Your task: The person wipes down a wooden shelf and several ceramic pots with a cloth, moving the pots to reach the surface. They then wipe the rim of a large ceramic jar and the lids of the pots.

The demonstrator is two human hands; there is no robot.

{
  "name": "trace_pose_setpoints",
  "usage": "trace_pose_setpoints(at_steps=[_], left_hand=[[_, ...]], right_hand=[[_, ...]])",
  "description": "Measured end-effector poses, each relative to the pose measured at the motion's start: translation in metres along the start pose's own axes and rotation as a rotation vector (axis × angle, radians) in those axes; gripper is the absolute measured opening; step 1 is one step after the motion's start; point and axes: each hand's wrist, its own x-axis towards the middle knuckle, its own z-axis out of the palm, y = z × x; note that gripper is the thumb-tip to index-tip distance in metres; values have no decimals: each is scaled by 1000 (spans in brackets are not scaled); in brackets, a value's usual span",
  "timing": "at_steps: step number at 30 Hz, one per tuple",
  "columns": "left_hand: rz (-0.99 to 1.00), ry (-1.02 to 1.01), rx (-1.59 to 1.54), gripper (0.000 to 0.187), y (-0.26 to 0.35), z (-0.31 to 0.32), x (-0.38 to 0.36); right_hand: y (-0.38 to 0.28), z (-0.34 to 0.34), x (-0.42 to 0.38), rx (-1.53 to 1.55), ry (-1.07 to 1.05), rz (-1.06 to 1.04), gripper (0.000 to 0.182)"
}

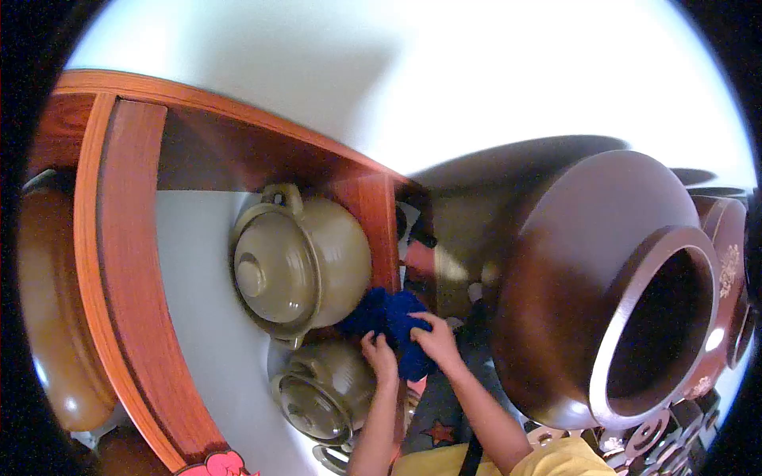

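A dark blue cloth (405, 305) hangs bunched between my two hands. My left hand (380, 357) has its fingers curled at the cloth's lower left edge, near the lidded pots. My right hand (435, 337) pinches the cloth on its right side. Just left of the cloth is a large olive-brown lidded pot (345, 254) with loop handles. Below it sits a smaller lidded pot (313, 404), close to my left hand.
Reddish wooden shelving (131, 214) frames the left side. A big dark brown jar (571, 262) with a wide open mouth stands on the right, with another patterned jar (729, 262) behind it. An orange-brown vessel (59, 301) is at far left.
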Motion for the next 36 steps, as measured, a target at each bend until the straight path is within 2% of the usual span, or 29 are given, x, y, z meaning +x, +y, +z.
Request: trace_pose_setpoints(at_steps=[1,2,3,4,6,8,10,11,13,14,15,17,21,25,27,28,29,31,32,33,34,35,36], left_hand=[[77,15,18,33,8,-7,-8],[185,49,68,33,15,-12,-14],[290,87,117,32,20,-16,-20],[291,90,105,32,25,-20,-21],[87,-403,-565,33,35,-27,-20],[149,-472,-562,34,43,-38,-23],[283,-607,-623,36,65,-43,-28],[292,-605,-633,36,66,-45,-29],[265,-498,-572,38,67,-50,-31],[339,-416,-569,43,98,-60,-46],[341,-420,-581,43,123,-66,-59],[45,-459,-993,44,162,-73,-78],[40,-527,-1100,48,209,-85,-94],[181,-648,-1073,47,210,-96,-82],[38,-506,-1179,46,220,-109,-91],[-52,-485,-1192,45,229,-116,-99],[-58,-477,-1194,45,224,-118,-97],[81,-668,-1254,45,203,-122,-87],[130,-710,-1258,44,195,-123,-82],[124,-701,-1259,44,188,-123,-79],[58,-573,-1216,43,182,-122,-76],[-6,-447,-1169,42,180,-123,-75],[-11,-441,-1168,42,176,-124,-74]], right_hand=[[-11,-4,-16,63,-9,-3,39],[-28,-9,-29,-27,-18,30,40],[-38,-12,-39,-16,-21,-80,41],[-51,-17,-47,-6,-65,-111,41],[-92,-33,-61,-1,-110,-153,40],[-121,-42,-69,-52,-308,-368,42],[-149,-56,-78,-58,-372,-445,41],[-160,-64,-84,-56,-436,-511,40],[-178,-73,-99,-21,-461,-508,37],[-186,-79,-105,-33,-400,-541,34],[-191,-83,-112,-51,-338,-570,32],[-186,-86,-117,-29,-220,-670,24],[-194,-104,-145,96,-113,-616,16],[-212,-129,-165,-126,47,-758,23],[-223,-140,-169,-275,89,-818,33],[-227,-143,-171,-296,85,-813,35],[-231,-145,-172,-317,81,-808,38],[-232,-144,-174,-358,32,-796,42],[-231,-141,-174,-480,59,-843,42],[-230,-138,-174,-602,89,-890,43],[-233,-137,-174,-622,138,-938,42],[-233,-135,-175,-622,131,-934,42],[-234,-134,-175,-542,228,-982,41]])
